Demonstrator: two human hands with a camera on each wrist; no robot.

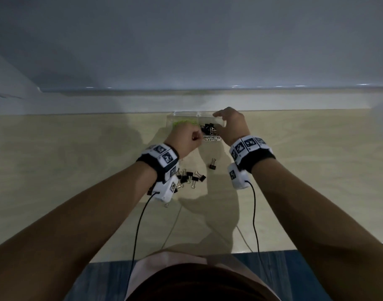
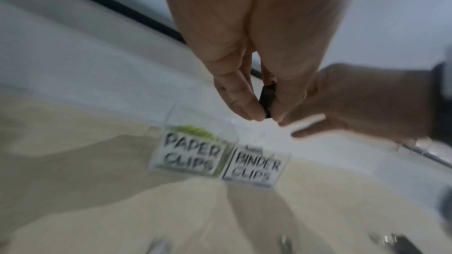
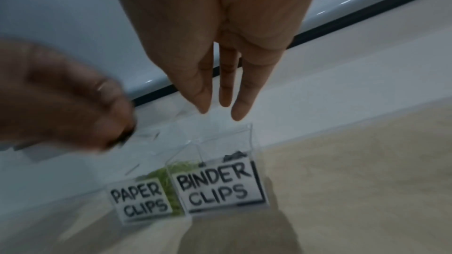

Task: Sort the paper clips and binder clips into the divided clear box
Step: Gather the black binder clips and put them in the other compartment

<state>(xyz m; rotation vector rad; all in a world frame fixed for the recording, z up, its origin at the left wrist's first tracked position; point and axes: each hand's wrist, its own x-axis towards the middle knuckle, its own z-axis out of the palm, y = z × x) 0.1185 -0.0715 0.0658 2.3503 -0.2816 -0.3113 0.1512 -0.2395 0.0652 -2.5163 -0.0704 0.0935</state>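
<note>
The divided clear box (image 1: 171, 119) stands at the table's far edge, labelled PAPER CLIPS (image 3: 139, 203) on the left and BINDER CLIPS (image 3: 215, 186) on the right. Green paper clips (image 1: 183, 122) fill the left cell, black binder clips (image 1: 208, 128) the right one. My left hand (image 1: 184, 139) hovers in front of the box and pinches a black binder clip (image 2: 267, 101) between thumb and fingertips. My right hand (image 1: 230, 124) hangs over the right cell with straight, relaxed fingers (image 3: 240, 107), holding nothing.
Several loose black binder clips (image 1: 190, 178) lie on the beige table (image 1: 305, 170) under my left wrist, and one more clip (image 1: 212, 164) lies apart between my forearms. A pale wall ledge (image 1: 273, 101) runs just behind the box.
</note>
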